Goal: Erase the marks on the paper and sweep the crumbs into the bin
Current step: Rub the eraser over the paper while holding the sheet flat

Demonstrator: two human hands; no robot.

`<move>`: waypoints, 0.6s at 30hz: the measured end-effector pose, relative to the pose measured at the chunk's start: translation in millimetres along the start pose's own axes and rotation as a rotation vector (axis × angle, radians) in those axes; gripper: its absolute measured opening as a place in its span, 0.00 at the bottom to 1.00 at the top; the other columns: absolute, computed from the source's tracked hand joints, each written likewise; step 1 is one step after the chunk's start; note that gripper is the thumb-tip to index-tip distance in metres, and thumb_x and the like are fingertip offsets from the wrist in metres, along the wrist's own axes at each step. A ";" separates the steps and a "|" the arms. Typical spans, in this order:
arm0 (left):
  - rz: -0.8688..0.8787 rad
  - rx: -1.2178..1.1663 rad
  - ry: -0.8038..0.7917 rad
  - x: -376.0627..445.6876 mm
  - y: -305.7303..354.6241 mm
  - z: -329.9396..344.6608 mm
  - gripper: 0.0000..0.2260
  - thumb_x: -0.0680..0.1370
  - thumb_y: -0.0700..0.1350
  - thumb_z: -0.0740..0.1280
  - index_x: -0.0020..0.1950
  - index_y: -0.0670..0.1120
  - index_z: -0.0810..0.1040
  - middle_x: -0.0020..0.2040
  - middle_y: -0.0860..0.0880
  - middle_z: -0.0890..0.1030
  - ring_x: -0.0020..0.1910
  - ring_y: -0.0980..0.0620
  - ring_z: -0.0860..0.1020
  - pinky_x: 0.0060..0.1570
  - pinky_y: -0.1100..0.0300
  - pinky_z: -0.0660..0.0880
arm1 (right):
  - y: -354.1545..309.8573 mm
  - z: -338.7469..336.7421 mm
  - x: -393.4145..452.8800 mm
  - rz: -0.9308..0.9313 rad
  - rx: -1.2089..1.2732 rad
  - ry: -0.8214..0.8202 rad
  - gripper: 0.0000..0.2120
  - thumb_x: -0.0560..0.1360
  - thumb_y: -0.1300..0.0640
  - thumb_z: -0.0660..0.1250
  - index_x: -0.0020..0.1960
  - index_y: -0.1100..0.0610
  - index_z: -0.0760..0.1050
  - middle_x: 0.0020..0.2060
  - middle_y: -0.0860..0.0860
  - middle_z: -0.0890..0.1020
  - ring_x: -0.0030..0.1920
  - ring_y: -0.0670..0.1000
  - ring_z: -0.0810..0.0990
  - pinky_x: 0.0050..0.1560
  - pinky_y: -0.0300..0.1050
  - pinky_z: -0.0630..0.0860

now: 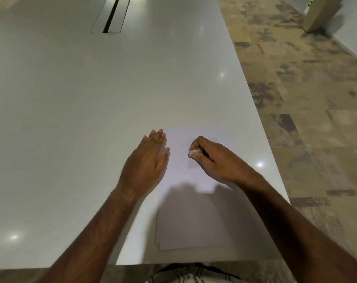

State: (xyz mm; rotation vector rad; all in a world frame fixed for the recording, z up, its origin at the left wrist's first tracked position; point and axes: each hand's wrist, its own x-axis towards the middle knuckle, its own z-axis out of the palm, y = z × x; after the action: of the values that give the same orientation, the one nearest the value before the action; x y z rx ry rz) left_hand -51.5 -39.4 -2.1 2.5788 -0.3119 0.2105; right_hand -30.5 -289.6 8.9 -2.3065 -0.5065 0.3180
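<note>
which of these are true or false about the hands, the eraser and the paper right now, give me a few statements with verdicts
1. The right hand pinches a small white eraser against the paper. True.
2. The left hand grips a pencil. False: it lies flat with straight fingers at the paper's left edge and holds nothing.
3. A few thin pencil marks still show on the paper near the eraser. True.
4. The paper lies in the middle of the table, far from every edge. False: it sits near the table's near right corner.
5. A bin stands on the table beside the paper. False: no bin is in view.
</note>
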 end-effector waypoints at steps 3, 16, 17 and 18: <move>0.227 0.056 0.121 -5.4 6.2 0.1 0.19 0.84 0.48 0.60 0.72 0.42 0.76 0.73 0.48 0.76 0.74 0.52 0.72 0.75 0.54 0.66 | 2.1 -2.7 3.2 -0.017 0.014 -0.012 0.04 0.87 0.47 0.61 0.54 0.43 0.72 0.44 0.45 0.81 0.43 0.49 0.79 0.47 0.53 0.80; 0.581 -0.114 -0.252 -39.8 -3.6 0.7 0.17 0.82 0.50 0.68 0.71 0.49 0.79 0.72 0.58 0.76 0.73 0.59 0.71 0.66 0.54 0.75 | 3.3 -7.6 8.1 0.006 0.024 -0.042 0.03 0.86 0.48 0.65 0.56 0.46 0.74 0.46 0.42 0.82 0.45 0.46 0.80 0.49 0.47 0.79; 0.629 -0.084 -0.275 -38.5 -5.4 1.6 0.19 0.82 0.50 0.68 0.72 0.47 0.77 0.74 0.56 0.74 0.75 0.58 0.69 0.69 0.53 0.73 | 2.8 -7.2 8.3 0.007 0.020 -0.043 0.03 0.86 0.48 0.65 0.56 0.47 0.74 0.46 0.42 0.83 0.46 0.46 0.81 0.49 0.47 0.80; 0.669 -0.048 -0.302 -37.0 -5.3 1.3 0.20 0.83 0.49 0.67 0.74 0.45 0.75 0.76 0.54 0.71 0.77 0.56 0.66 0.72 0.52 0.70 | 2.4 -7.0 8.3 0.009 0.015 -0.044 0.04 0.86 0.48 0.65 0.56 0.47 0.74 0.47 0.43 0.83 0.47 0.46 0.81 0.50 0.47 0.80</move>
State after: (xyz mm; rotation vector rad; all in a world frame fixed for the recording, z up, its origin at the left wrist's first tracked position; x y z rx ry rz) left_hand -85.6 -29.1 -13.6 2.3640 -1.2701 0.0426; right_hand -19.8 -291.8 11.3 -2.2919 -0.5147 0.3769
